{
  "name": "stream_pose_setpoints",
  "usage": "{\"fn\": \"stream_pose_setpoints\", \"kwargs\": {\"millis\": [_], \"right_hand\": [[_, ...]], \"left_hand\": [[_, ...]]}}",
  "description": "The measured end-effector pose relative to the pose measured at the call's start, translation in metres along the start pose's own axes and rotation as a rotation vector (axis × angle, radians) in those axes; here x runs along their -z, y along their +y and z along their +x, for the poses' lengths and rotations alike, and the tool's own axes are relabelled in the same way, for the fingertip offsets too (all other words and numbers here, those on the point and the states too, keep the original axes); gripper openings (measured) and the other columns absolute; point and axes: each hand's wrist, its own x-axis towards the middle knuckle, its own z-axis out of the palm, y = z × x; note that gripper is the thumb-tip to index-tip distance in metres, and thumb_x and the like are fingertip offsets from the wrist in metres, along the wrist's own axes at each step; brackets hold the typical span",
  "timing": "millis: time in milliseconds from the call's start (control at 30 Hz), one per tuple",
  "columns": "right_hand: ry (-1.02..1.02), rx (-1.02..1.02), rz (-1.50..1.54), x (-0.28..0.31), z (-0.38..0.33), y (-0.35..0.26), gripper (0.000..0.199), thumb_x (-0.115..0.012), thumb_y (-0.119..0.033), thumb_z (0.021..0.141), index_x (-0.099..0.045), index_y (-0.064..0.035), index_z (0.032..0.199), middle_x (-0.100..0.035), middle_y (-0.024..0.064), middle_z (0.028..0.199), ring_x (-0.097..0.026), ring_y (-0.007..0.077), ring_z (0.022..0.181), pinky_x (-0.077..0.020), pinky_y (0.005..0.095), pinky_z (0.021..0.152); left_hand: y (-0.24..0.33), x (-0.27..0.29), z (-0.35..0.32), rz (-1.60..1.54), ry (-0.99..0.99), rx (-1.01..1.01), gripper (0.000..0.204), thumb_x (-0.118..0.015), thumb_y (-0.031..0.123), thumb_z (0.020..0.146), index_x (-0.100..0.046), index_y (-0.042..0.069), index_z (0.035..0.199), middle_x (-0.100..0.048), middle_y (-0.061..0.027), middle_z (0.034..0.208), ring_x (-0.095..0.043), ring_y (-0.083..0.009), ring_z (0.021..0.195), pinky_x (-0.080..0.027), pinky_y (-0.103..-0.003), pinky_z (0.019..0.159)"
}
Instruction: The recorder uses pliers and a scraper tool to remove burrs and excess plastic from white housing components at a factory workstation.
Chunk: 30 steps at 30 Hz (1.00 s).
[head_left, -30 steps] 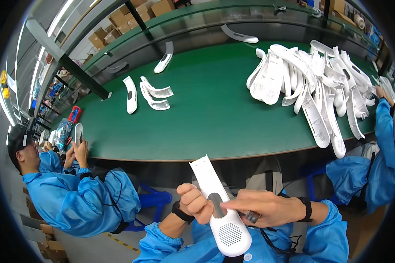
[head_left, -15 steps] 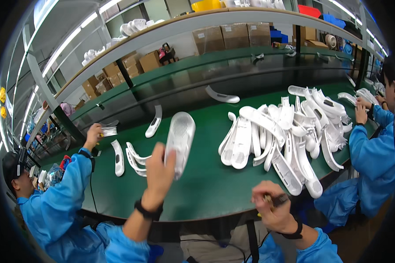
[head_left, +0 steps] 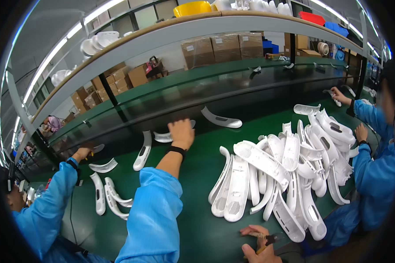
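Across nearly the whole view we have a long green workbench (head_left: 193,177), its edges bowed by the lens. Above its far side runs an overhead shelf (head_left: 232,20) with a pale front rail. At our left sits a co-worker in a blue smock (head_left: 48,215), one arm stretched over the bench; at our right another blue-clad co-worker (head_left: 377,193) has a hand at a white piece. Beyond the bench we see stacked cardboard boxes (head_left: 226,47).

Smaller than these, a heap of curved white plastic shells (head_left: 289,151) covers the bench's right part, the pieces overlapping at many angles. A yellow bin (head_left: 192,8) stands on the shelf. Left of our forearm, a few loose shells (head_left: 100,195) lie spread out, and one shell with a dark oval inset (head_left: 221,119) rests apart near the back.

Our left hand (head_left: 181,133) reaches far over the bench, on top of one curved white shell (head_left: 163,137) that shows on both sides of it; we cannot tell whether the fingers grip it. Our right hand (head_left: 259,247), low and near the heap, has its fingers loosely curled around small dark-headed pliers (head_left: 271,239).
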Motion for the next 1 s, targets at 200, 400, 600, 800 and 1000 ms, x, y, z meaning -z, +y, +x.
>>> {"fn": "stream_pose_setpoints", "kwargs": {"millis": [200, 400, 600, 800, 1000], "right_hand": [[-0.035, 0.01, -0.044, -0.003, -0.002, -0.004, 0.033, -0.057, -0.013, 0.093, -0.054, 0.0051, 0.12, -0.06, 0.0206, 0.115, -0.056, 0.0346, 0.109, -0.0454, 0.043, 0.094], [-0.051, -0.074, 0.056, -0.002, 0.006, -0.003, 0.033, -0.056, -0.009, 0.093, -0.051, 0.0025, 0.124, -0.06, 0.0207, 0.113, -0.058, 0.0363, 0.105, -0.0458, 0.0447, 0.093], [-0.045, -0.07, 0.072, -0.001, 0.01, -0.006, 0.033, -0.055, -0.005, 0.092, -0.05, 0.0008, 0.125, -0.06, 0.0197, 0.112, -0.059, 0.0353, 0.104, -0.0467, 0.0437, 0.092], [-0.031, -0.115, 0.092, -0.002, -0.001, 0.001, 0.026, -0.054, -0.005, 0.094, -0.055, 0.0017, 0.119, -0.061, 0.016, 0.112, -0.061, 0.0185, 0.072, -0.0514, 0.0306, 0.064], [0.079, -0.017, 0.127, -0.007, -0.007, 0.011, 0.019, -0.051, -0.014, 0.099, -0.058, -0.0009, 0.11, -0.058, 0.0106, 0.113, -0.057, 0.0122, 0.075, -0.0486, 0.0272, 0.065]], "left_hand": [[0.102, -0.07, 0.045, -0.174, 0.102, -0.387, 0.056, -0.072, 0.009, 0.07, -0.057, 0.014, 0.123, -0.056, -0.0093, 0.12, -0.049, -0.0255, 0.123, -0.047, -0.044, 0.093], [0.137, -0.076, 0.091, -0.421, -0.644, -0.326, 0.061, -0.072, 0.019, 0.073, -0.053, 0.015, 0.131, -0.049, -0.0102, 0.138, -0.039, -0.0299, 0.133, -0.038, -0.044, 0.105], [0.123, -0.067, 0.081, -0.289, -0.377, -0.598, 0.058, -0.07, 0.042, 0.081, -0.057, 0.005, 0.123, -0.062, -0.018, 0.117, -0.055, -0.0366, 0.114, -0.04, -0.046, 0.101], [0.081, 0.024, 0.066, -0.266, -0.087, -0.835, 0.047, -0.078, 0.028, 0.074, -0.053, 0.003, 0.106, -0.06, -0.0154, 0.102, -0.059, -0.0348, 0.098, -0.047, -0.043, 0.085], [0.027, 0.181, -0.052, -0.469, 0.423, -0.832, 0.066, -0.089, 0.019, 0.062, -0.055, 0.003, 0.116, -0.061, -0.0174, 0.115, -0.06, -0.0361, 0.109, -0.05, -0.044, 0.089]]}}
